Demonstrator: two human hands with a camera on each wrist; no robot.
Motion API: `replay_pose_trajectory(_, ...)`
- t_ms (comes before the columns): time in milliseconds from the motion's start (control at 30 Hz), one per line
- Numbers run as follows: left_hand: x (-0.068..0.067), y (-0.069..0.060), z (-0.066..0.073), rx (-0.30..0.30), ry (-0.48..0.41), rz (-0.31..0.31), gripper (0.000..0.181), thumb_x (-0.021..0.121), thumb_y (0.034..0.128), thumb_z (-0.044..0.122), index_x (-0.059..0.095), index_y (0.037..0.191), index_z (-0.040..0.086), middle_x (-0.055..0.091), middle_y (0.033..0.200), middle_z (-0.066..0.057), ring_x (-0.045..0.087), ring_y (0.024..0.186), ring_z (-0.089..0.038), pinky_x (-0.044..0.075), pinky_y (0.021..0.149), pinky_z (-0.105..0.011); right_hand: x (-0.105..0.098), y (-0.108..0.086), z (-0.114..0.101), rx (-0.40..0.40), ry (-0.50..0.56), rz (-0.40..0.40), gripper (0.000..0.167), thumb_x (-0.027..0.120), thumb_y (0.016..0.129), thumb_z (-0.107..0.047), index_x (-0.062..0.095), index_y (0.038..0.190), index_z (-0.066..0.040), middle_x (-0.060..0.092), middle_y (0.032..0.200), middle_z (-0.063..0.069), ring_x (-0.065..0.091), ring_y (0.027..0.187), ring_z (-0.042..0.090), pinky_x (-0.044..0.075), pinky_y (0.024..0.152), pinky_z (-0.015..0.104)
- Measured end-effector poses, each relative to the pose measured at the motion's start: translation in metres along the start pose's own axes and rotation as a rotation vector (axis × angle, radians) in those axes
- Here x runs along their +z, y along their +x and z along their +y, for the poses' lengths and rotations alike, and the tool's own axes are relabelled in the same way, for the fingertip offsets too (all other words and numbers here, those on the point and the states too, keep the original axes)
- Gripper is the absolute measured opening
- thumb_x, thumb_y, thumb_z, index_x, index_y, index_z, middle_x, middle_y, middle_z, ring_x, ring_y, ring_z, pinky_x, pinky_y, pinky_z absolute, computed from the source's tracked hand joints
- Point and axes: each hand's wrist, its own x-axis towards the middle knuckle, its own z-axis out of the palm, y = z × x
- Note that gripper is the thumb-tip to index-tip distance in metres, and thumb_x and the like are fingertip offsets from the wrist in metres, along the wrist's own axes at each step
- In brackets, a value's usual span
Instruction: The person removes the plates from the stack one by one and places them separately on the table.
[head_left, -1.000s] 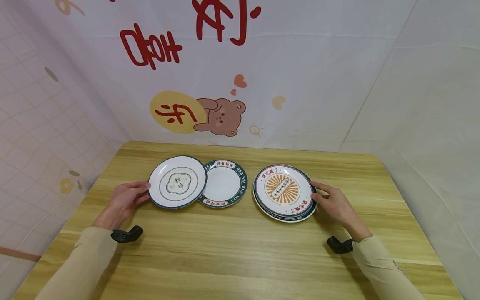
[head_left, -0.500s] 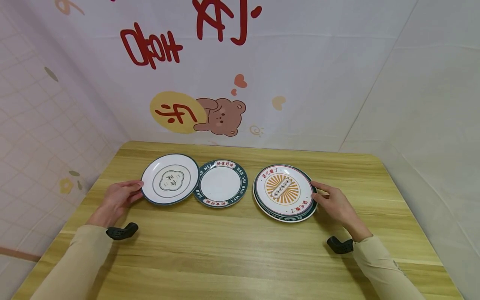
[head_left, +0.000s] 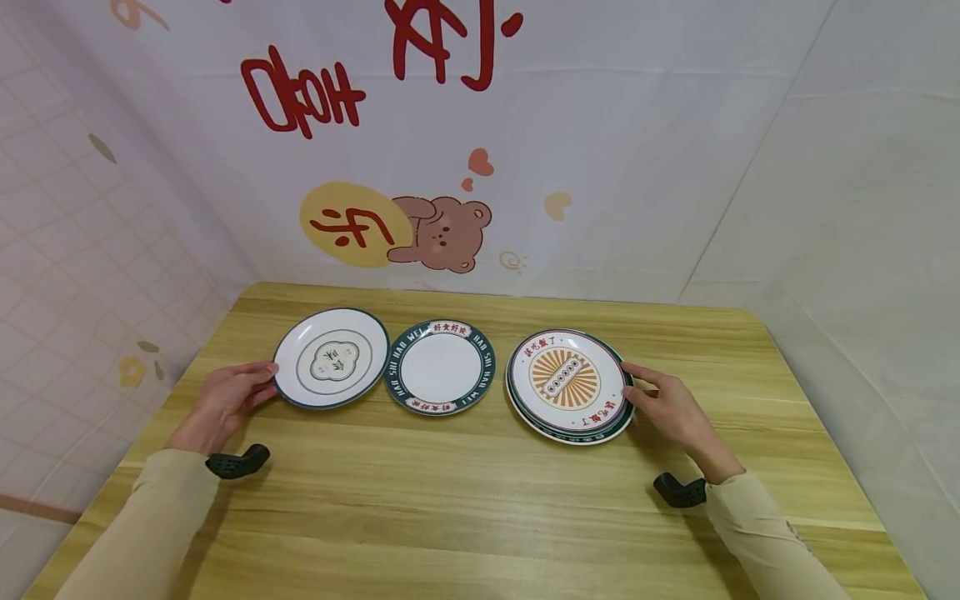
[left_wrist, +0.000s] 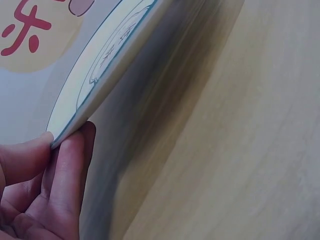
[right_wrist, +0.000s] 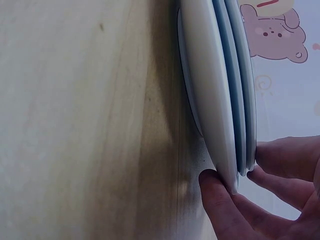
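At the left, a white plate with a thin dark rim and a flower-shaped print [head_left: 332,358] is pinched at its left edge by the left hand [head_left: 229,397]. In the left wrist view that plate [left_wrist: 107,65] is held clear of the wood, thumb on top and fingers [left_wrist: 69,165] beneath. A green-rimmed plate [head_left: 441,367] lies just right of it. Further right is a stack of several plates, topped by one with an orange sunburst [head_left: 565,380]. The right hand [head_left: 672,409] touches the stack's right edge; in the right wrist view its fingers [right_wrist: 225,205] lie at the stacked rims [right_wrist: 215,100].
The wooden table [head_left: 465,517] runs up to a white cloth backdrop [head_left: 615,167] with red characters and a printed bear [head_left: 450,237]. Pale side walls stand left and right. A black device sits at each wrist.
The left hand has moved left with its plate, which no longer overlaps the green-rimmed plate in the head view. The right hand and the stack look unmoved.
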Motion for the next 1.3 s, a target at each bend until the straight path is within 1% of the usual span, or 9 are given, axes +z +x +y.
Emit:
replay_pose_trajectory(300, -0.0054, 0.004, -0.0009, -0.016, -0.017, 0.023, 0.036, 0.064, 0.1005, 0.001, 0.075, 0.074, 0.023, 0.072, 0.077, 0.008, 0.069, 0.071, -0.007, 0.062, 0.069, -0.021, -0.0001, -0.0005, 0.0001, 0.002, 0.003, 0.0, 0.049, 0.058, 0.107, -0.015, 0.047, 0.151, 0.004, 0.043, 0.153, 0.032, 0.056, 0.127, 0.052, 0.051, 0.103, 0.055)
replay_pose_trajectory(367, -0.0057, 0.0045, -0.0013, -0.012, -0.016, 0.021, 0.036, 0.064, 0.1003, 0.001, 0.075, 0.074, 0.022, 0.072, 0.078, 0.008, 0.07, 0.071, -0.006, 0.062, 0.069, -0.021, 0.0, -0.0001, 0.0009, -0.001, 0.002, 0.004, 0.049, 0.058, 0.106, -0.014, 0.048, 0.151, 0.005, 0.044, 0.153, 0.032, 0.056, 0.126, 0.051, 0.053, 0.102, 0.051)
replay_pose_trajectory(500, -0.0058, 0.005, -0.002, -0.001, -0.002, 0.018, 0.034, 0.065, 0.1001, 0.001, 0.074, 0.076, 0.022, 0.072, 0.078, 0.009, 0.07, 0.072, -0.005, 0.062, 0.07, -0.021, 0.0, 0.0009, 0.0027, -0.007, 0.002, 0.01, 0.049, 0.058, 0.106, -0.013, 0.049, 0.15, 0.005, 0.046, 0.151, 0.032, 0.058, 0.126, 0.049, 0.055, 0.096, 0.037)
replay_pose_trajectory(567, -0.0057, 0.0051, -0.0022, 0.001, -0.003, 0.018, 0.033, 0.065, 0.1001, 0.001, 0.074, 0.076, 0.022, 0.072, 0.078, 0.009, 0.07, 0.073, -0.005, 0.062, 0.07, -0.021, 0.0, 0.0013, 0.0035, -0.007, 0.003, 0.013, 0.048, 0.059, 0.106, -0.013, 0.049, 0.15, 0.005, 0.047, 0.151, 0.032, 0.058, 0.126, 0.049, 0.055, 0.095, 0.035)
replay_pose_trajectory(700, -0.0063, 0.0055, -0.0028, 0.0, -0.011, 0.022, 0.033, 0.065, 0.1001, 0.001, 0.073, 0.076, 0.023, 0.072, 0.078, 0.009, 0.07, 0.073, -0.004, 0.062, 0.07, -0.021, 0.0003, 0.0015, 0.004, -0.005, 0.008, 0.015, 0.049, 0.059, 0.106, -0.013, 0.049, 0.15, 0.005, 0.046, 0.151, 0.032, 0.057, 0.126, 0.049, 0.054, 0.098, 0.04)
replay_pose_trajectory(900, -0.0075, 0.0061, -0.0037, -0.006, 0.011, 0.047, 0.03, 0.065, 0.1005, 0.003, 0.072, 0.078, 0.023, 0.071, 0.078, 0.01, 0.069, 0.073, -0.005, 0.062, 0.07, -0.02, 0.0006, 0.0011, 0.0038, -0.013, 0.009, 0.017, 0.048, 0.059, 0.106, -0.013, 0.049, 0.149, 0.006, 0.046, 0.151, 0.032, 0.058, 0.125, 0.049, 0.053, 0.1, 0.047)
replay_pose_trajectory(1133, -0.0081, 0.0073, -0.0051, 0.002, 0.018, 0.049, 0.028, 0.065, 0.1004, 0.003, 0.073, 0.081, 0.022, 0.071, 0.079, 0.01, 0.069, 0.073, -0.004, 0.062, 0.071, -0.02, 0.0007, 0.001, 0.0035, -0.012, 0.011, 0.013, 0.049, 0.059, 0.106, -0.014, 0.049, 0.15, 0.005, 0.047, 0.151, 0.031, 0.058, 0.125, 0.049, 0.054, 0.099, 0.044)
replay_pose_trajectory(1233, -0.0076, 0.0071, -0.0052, 0.0, 0.031, 0.058, 0.028, 0.064, 0.101, 0.003, 0.072, 0.081, 0.022, 0.071, 0.078, 0.011, 0.069, 0.073, -0.004, 0.062, 0.07, -0.02, 0.0007, 0.001, 0.0035, -0.011, 0.011, 0.011, 0.049, 0.059, 0.106, -0.015, 0.049, 0.15, 0.004, 0.047, 0.151, 0.031, 0.058, 0.125, 0.049, 0.054, 0.1, 0.046)
replay_pose_trajectory(1300, -0.007, 0.007, -0.005, -0.002, 0.043, 0.066, 0.023, 0.063, 0.1015, 0.004, 0.072, 0.087, 0.02, 0.071, 0.078, 0.011, 0.069, 0.073, -0.003, 0.062, 0.07, -0.02, 0.0008, 0.0008, 0.0034, -0.01, 0.013, 0.011, 0.049, 0.059, 0.106, -0.016, 0.049, 0.15, 0.004, 0.047, 0.151, 0.031, 0.058, 0.126, 0.049, 0.053, 0.1, 0.048)
